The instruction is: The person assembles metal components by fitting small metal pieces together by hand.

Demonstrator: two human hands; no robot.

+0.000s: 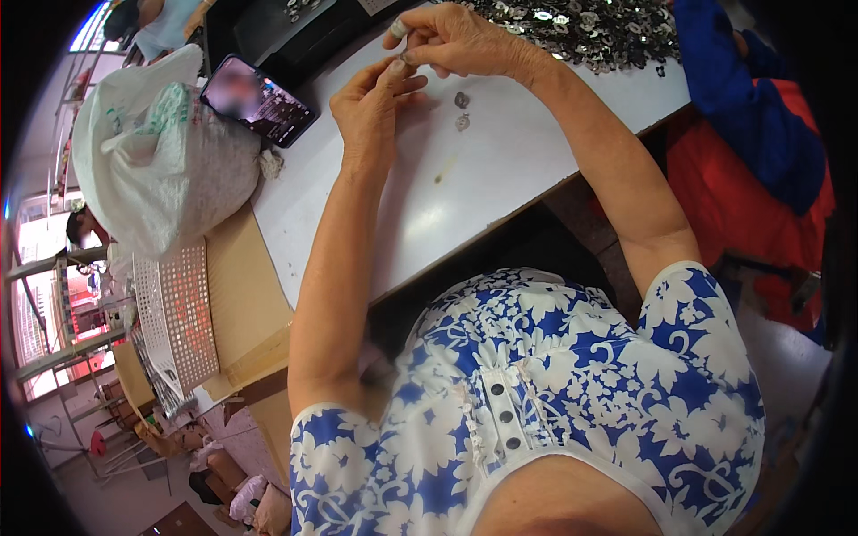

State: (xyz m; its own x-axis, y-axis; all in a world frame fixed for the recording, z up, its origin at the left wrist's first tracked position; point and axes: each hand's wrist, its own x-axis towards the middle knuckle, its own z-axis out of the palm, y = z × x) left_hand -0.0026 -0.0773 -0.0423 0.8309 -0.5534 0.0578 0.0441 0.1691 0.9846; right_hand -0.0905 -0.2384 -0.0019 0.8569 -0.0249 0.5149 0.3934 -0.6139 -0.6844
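Above the white tabletop, my two hands meet with their fingertips together. My left hand is closed in a pinch, thumb against forefinger. From the right, my right hand pinches at the same spot, and one of its fingers wears a pale wrap. Whatever sits between the fingertips is too small to make out. Two small loose metal pieces, a darker one and a paler one, lie on the table just below my right hand.
A heap of small shiny metal parts covers the table's far right. To the left, a lit phone leans by a white plastic bag. Behind it is a black tray. A perforated white basket stands lower left. Someone in blue sits right.
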